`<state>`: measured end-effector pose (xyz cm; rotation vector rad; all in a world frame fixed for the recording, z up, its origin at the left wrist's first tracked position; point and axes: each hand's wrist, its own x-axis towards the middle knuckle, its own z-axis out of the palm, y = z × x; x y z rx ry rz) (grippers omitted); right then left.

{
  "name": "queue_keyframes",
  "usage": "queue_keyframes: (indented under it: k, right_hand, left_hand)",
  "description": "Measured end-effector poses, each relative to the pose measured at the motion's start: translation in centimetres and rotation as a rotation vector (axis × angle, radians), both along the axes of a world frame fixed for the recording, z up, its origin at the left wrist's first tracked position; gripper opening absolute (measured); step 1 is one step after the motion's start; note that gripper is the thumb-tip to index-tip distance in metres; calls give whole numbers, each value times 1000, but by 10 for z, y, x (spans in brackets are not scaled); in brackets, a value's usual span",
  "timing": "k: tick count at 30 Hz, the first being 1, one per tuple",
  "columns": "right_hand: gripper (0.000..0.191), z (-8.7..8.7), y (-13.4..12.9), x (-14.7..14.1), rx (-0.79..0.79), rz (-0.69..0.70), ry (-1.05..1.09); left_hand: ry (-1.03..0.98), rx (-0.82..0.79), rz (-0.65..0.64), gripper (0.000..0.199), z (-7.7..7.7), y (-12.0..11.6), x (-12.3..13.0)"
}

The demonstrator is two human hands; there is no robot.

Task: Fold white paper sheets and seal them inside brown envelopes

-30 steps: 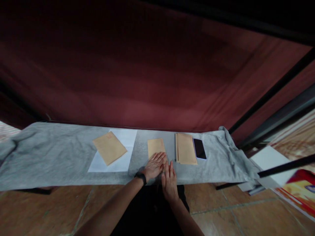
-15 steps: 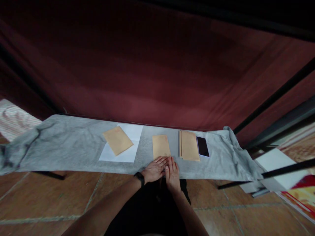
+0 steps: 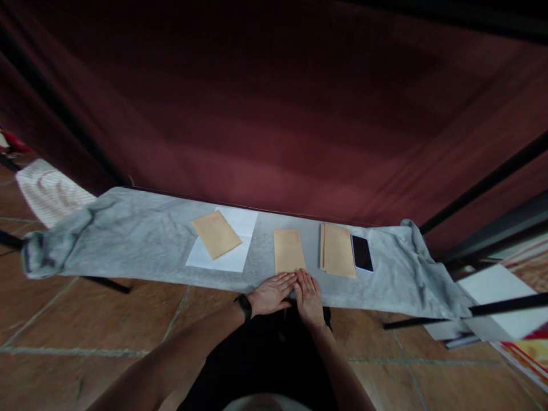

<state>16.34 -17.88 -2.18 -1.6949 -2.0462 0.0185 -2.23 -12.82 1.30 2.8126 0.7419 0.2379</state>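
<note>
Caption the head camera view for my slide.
Left hand and right hand meet at the near edge of a brown envelope on grey cloth.

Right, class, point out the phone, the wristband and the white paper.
Phone [image 3: 362, 253]: head view, on its dark screen.
Wristband [image 3: 245, 307]: head view, its dark band.
White paper [image 3: 200, 256]: head view, lower left part.

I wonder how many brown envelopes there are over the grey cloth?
4 visible: the angled envelope on the white paper, the middle envelope by the left hand and right hand, and two overlapping envelopes beside the phone. More may be hidden beneath.
</note>
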Motion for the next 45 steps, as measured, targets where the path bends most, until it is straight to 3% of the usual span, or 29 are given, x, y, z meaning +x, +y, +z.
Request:
queue_keyframes:
  k: [6,13,19,25,33,39,45]
  right_hand:
    - [54,13,16,-1,-65,21,-2]
    - [51,15,64,-37,-155,106,-56]
    - [51,13,106,-40,-194,49,-70]
    - [55,6,126,-30,-192,-82,-83]
    - [56,2,119,-24,-89,-103,-77]
    - [56,-2,95,-14,-10,-143,-89]
    - [53,-8,69,-5,70,-183,-105]
  left_hand:
    - [-10,32,-35,76,-12,0,-5]
    - [11,12,26,64,-13,-2,-4]
    - [-32,-14,0,66,-7,0,-4]
    - [-49,-44,-44,71,-5,2,-7]
    - [-23,-22,12,70,-11,-5,-7]
    - [-15,76,72,72,-23,-16,-15]
    - [-12,141,127,69,-24,-25,-20]
